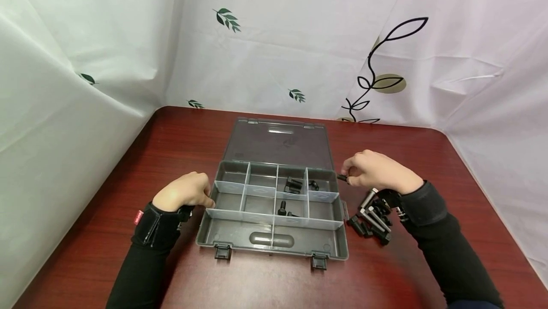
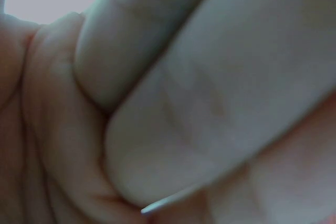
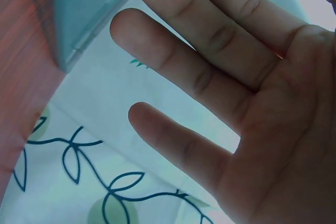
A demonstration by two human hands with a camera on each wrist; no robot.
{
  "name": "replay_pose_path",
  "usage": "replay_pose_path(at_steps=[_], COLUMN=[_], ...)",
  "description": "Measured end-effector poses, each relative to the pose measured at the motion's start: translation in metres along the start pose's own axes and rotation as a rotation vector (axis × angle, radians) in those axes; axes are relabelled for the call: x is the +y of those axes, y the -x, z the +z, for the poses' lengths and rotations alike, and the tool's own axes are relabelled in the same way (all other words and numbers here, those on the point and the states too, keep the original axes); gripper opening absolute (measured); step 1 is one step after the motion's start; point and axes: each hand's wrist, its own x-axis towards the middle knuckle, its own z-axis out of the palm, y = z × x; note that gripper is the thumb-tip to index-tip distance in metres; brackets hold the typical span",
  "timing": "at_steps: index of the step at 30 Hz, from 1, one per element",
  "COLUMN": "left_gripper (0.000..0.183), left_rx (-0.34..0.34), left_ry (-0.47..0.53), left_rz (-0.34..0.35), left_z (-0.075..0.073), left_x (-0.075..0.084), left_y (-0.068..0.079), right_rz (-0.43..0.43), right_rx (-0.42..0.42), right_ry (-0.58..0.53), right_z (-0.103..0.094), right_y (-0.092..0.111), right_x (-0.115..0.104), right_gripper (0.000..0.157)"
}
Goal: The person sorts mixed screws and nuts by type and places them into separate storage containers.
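Observation:
A grey plastic compartment box (image 1: 239, 226) lies on the table with its clear lid (image 1: 278, 144) folded back. My left hand (image 1: 185, 192) holds the box's left rim between thumb and finger; in the left wrist view its other fingers (image 2: 210, 93) are curled toward the palm. My right hand (image 1: 376, 168) pinches a short black bolt (image 1: 342, 177) just beyond the box's back right corner. The right wrist view shows that hand's outer fingers (image 3: 178, 66) spread, with the bolt out of sight. Black bolts (image 1: 293, 185) lie in the back row's third compartment, and another black bolt (image 1: 282, 208) lies in front of them.
A loose pile of black and silver bolts (image 1: 372, 218) lies right of the box, beneath my right wrist. Small black pieces (image 1: 314, 185) sit in the back right compartment. Two latches (image 1: 318, 261) stick out in front. White patterned cloth (image 1: 274, 37) surrounds the reddish table (image 1: 192, 130).

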Motion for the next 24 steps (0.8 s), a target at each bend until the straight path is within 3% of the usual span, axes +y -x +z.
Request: replay_pose_path(at_steps=[24], left_gripper=[0.03], left_rx=[-0.009], left_ry=[0.004], left_rz=[0.005], left_z=[0.0], left_x=[-0.001], left_y=[-0.001], right_rz=[-0.09], right_rx=[-0.007], right_ry=[0.06], right_z=[0.003], right_y=[-0.025], right_x=[-0.018], right_gripper=[0.014])
